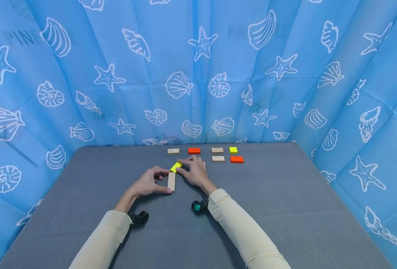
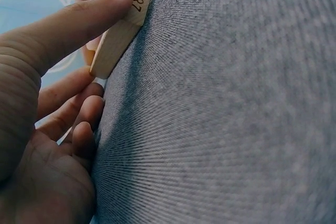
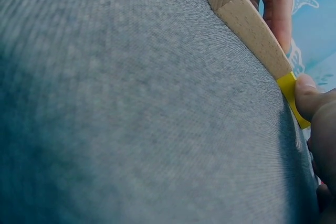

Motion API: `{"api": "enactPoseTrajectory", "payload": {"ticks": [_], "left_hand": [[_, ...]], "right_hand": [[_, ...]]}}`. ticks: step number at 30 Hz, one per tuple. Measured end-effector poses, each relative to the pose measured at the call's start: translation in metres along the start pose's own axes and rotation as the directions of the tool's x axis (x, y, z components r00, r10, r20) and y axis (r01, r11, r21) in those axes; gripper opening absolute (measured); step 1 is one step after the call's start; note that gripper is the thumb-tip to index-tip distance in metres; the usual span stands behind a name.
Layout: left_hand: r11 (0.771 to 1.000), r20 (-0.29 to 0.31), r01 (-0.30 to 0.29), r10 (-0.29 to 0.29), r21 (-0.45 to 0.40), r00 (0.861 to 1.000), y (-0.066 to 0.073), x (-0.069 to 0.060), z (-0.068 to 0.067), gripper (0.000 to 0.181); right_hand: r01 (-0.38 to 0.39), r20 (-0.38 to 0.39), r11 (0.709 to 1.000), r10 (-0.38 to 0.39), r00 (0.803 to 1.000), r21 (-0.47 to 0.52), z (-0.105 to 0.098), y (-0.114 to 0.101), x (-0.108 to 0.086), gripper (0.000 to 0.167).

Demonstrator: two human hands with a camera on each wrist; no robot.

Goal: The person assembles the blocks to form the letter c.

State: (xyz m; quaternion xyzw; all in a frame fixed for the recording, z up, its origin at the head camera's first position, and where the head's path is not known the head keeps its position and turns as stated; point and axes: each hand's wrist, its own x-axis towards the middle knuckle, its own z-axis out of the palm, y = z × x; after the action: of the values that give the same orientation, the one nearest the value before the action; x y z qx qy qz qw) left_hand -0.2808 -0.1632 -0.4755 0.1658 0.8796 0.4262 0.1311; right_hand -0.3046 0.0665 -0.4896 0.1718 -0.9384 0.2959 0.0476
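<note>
A plain wooden block (image 1: pixel 171 182) lies lengthwise on the grey cloth, dark digits marked on its near end. My left hand (image 1: pixel 149 182) holds it by its ends, with the thumb (image 2: pixel 113 4) at the numbered end and a finger at the far end. Just beyond it, a yellow block (image 1: pixel 176 167) sits at an angle, its near end meeting the wooden block's far end. My right hand (image 1: pixel 195 170) pinches the yellow block between thumb and index finger; the right wrist view shows that thumb (image 3: pixel 308 92) against its side.
Behind the hands lie a pale wooden block (image 1: pixel 173 151) and a red block (image 1: pixel 194 151). Farther right are two more wooden blocks (image 1: pixel 217 150), a small yellow block (image 1: pixel 233 150) and another red block (image 1: pixel 237 159). A blue shell-patterned curtain (image 1: pixel 202 93) borders the table's back and sides.
</note>
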Motion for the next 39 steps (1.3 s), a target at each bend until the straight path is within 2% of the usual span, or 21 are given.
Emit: {"api": "enactPoseTrajectory", "payload": {"ticks": [9, 16, 27, 33, 39], "left_hand": [[1.000, 0.000, 0.006, -0.006, 0.003, 1.000, 0.0007, -0.0002, 0.0002, 0.073], [1.000, 0.004, 0.003, -0.003, 0.005, 1.000, 0.0011, -0.0006, -0.0002, 0.072], [1.000, -0.001, 0.016, -0.016, -0.006, 1.000, 0.0018, -0.0001, 0.0000, 0.073], [1.000, -0.002, 0.012, -0.012, -0.003, 1.000, 0.0005, -0.0001, 0.0006, 0.072], [1.000, -0.009, 0.005, -0.005, 0.010, 1.000, 0.0005, -0.0001, 0.0006, 0.073]], "right_hand": [[0.017, -0.020, 1.000, -0.017, 1.000, 0.005, 0.0010, 0.0010, 0.0000, 0.044], [0.007, -0.007, 1.000, -0.007, 1.000, -0.005, 0.0010, 0.0010, 0.0006, 0.045], [-0.019, -0.018, 0.999, 0.020, 1.000, 0.039, -0.0009, 0.0000, -0.0003, 0.044], [-0.004, -0.045, 0.993, 0.010, 0.999, 0.119, -0.0015, 0.0034, -0.0001, 0.041], [0.025, -0.054, 0.965, -0.011, 0.999, 0.261, -0.0045, 0.0097, -0.0012, 0.039]]}}
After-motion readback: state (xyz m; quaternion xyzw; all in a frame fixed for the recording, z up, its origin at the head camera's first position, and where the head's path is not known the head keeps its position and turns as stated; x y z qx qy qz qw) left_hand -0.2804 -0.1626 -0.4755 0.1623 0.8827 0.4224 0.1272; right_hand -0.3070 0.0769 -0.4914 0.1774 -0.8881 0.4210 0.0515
